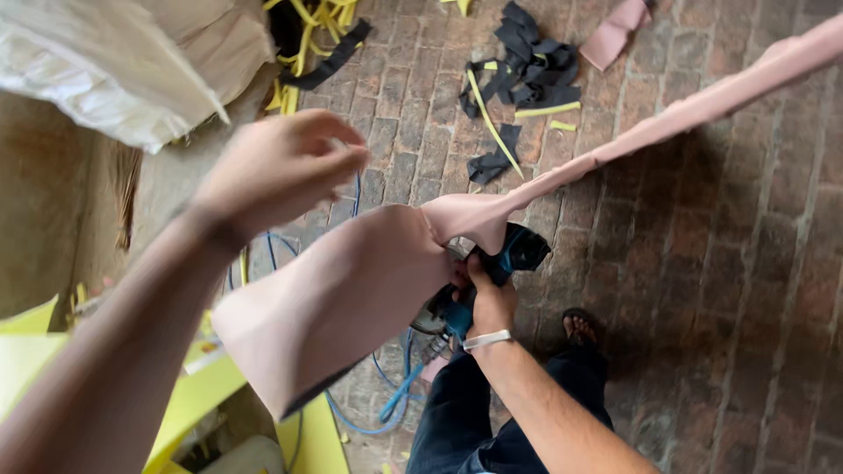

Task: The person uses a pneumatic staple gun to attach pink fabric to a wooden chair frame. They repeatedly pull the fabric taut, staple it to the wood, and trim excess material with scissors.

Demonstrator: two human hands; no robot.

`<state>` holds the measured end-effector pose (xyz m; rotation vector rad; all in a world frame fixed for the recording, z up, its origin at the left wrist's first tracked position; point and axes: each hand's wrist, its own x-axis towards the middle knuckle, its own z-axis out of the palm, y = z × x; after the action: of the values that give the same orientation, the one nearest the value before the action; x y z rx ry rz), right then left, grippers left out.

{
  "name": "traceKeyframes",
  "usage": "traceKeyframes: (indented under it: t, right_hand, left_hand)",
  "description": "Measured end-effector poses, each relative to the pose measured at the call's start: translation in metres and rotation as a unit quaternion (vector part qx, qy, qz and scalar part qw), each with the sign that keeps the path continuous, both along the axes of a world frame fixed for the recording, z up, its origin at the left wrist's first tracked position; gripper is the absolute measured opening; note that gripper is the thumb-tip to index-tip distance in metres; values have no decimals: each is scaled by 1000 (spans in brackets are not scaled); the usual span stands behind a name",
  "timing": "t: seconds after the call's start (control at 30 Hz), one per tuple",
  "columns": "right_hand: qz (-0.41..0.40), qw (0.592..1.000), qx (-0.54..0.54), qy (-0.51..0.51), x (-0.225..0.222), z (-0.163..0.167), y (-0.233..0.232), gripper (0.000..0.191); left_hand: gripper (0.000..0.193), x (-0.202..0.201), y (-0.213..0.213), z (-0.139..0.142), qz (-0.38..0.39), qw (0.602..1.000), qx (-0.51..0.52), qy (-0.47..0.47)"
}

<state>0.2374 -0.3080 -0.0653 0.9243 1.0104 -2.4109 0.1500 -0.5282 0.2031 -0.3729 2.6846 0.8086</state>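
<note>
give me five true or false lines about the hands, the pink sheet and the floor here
1. The right hand grips a teal and black power tool. True.
2. The pink sheet trails off as a long strip toward the upper right. True.
3. The left hand rests flat on the brick floor. False: it is raised in the air above the sheet, fingers bunched.
4. The scraps on the floor are all pink. False: most are black and yellow, with one pink piece near the top.
5. The right wrist is bare. False: it wears a white band.
</note>
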Motion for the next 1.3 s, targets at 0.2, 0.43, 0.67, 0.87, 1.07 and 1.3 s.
traceKeyframes:
  t: [0.2, 0.43, 0.67, 0.87, 1.07, 1.3]
  right_hand:
    - [-54, 996, -23, -62, 7, 23, -30, 27]
    - [-29, 997, 50, -54, 7, 22, -24, 32]
    - [29, 994, 10, -108, 1, 30, -13, 36]
    - [5, 998, 3, -65, 5, 24, -23, 38]
    - [-3, 997, 7, -82, 11, 17, -38, 40]
    - [-45, 999, -8, -14, 15, 4, -42, 43]
  left_hand:
    - [44, -59, 23, -166, -200, 917, 41, -343]
    - [38, -36, 0, -211, -116, 950, 36, -287]
    - [30, -24, 2, -189, -24, 957, 94, -272]
    - [29, -44, 6, -211, -167, 968, -31, -182]
    - [29, -49, -7, -222, -147, 953, 44, -262]
    - [35, -63, 9, -256, -205, 902, -15, -379]
